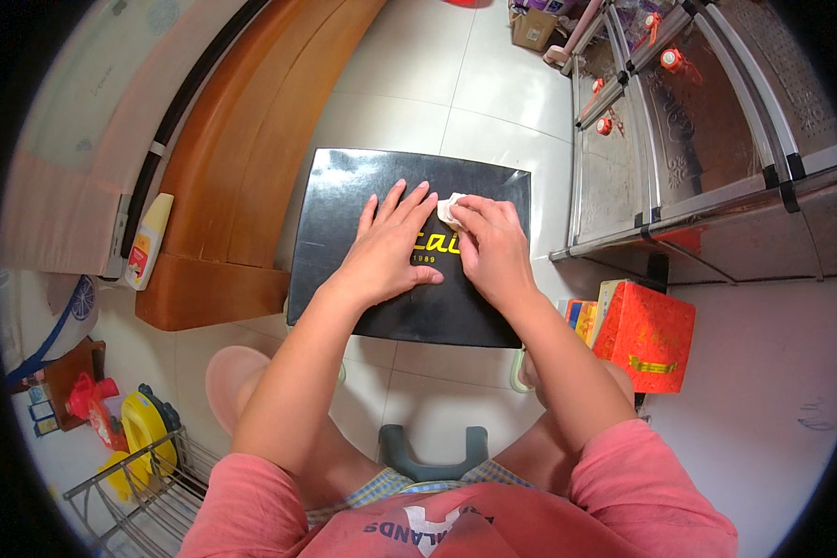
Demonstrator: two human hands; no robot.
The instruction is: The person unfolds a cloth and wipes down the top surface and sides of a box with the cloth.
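Before me stands a glossy black box (pixel 342 209) with yellow lettering on its top, partly covered by my hands. My left hand (pixel 394 244) lies palm down on the box top, fingers spread, holding nothing. In my right hand (pixel 492 240) a crumpled white tissue or cloth (pixel 449 209) is pinched between thumb and fingers. The white wad rests against the black surface, just right of my left fingertips. What supports the box is mostly hidden beneath it.
Left of the box runs a brown wooden furniture edge (pixel 216 279), with a white bottle with a yellow cap (pixel 146 244) beside it. A metal-framed cabinet (pixel 669 153) and a red box (pixel 645 335) stand right. A wire rack (pixel 139 481) with toys sits lower left.
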